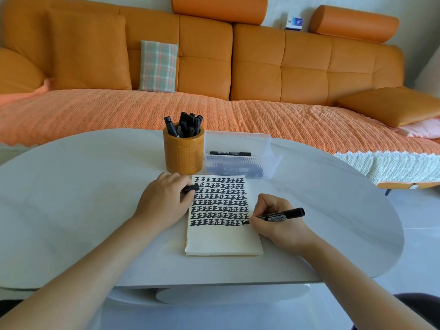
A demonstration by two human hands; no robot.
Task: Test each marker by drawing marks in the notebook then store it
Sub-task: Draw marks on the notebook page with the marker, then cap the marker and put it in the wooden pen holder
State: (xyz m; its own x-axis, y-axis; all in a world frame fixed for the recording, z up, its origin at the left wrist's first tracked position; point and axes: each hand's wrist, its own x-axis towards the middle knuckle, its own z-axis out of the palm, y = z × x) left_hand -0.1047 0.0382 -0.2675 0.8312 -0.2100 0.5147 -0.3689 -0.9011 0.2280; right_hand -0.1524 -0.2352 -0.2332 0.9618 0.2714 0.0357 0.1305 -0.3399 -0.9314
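On the table (71, 198), left hand (162, 201) pinches the cap (191, 188), steadying the notebook (223, 239); right hand (276, 222) grasps the marker (285, 214), tip marking.

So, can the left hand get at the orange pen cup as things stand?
Probably yes: the left hand rests just in front of the pen cup with nothing between them, though its fingers hold a black cap.

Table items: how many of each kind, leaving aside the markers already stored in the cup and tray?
Notebook: 1
Orange cup: 1
Clear tray: 1
Marker, gripped by right hand: 1
Cap, held by left hand: 1
Total: 5
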